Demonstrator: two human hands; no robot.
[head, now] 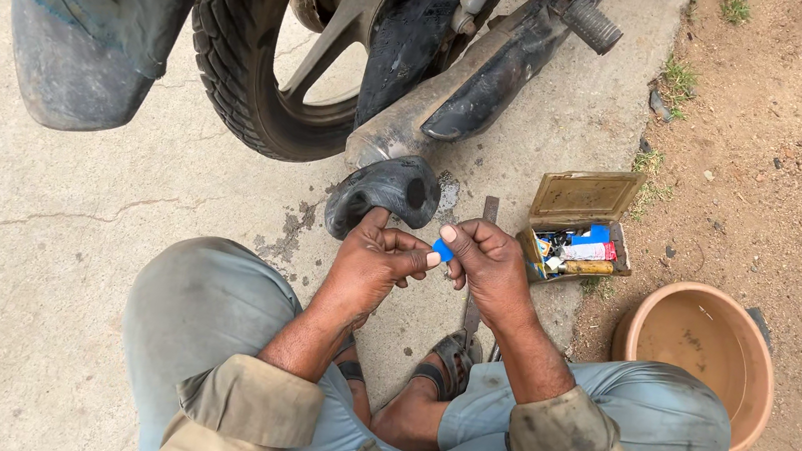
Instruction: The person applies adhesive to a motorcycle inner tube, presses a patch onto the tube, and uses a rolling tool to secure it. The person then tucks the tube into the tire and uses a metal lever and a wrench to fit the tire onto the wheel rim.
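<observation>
Left hand [372, 263] and right hand [487, 266] both pinch a small blue patch [442, 250] between fingertips, just below black inner tube [385, 191]; open repair kit box [577, 230] near right.

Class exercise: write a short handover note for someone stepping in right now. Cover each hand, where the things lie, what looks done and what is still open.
Left hand: grips a fold of the black inner tube and pinches the small blue piece.
Right hand: fingertips on the same blue piece.
Tube hangs out beside the motorbike's rear wheel.
Open box of small supplies lies on the ground to the right; a basin of water stands beside the right knee.
Done: tube pulled out.
Left: blue piece not yet on the tube.
</observation>
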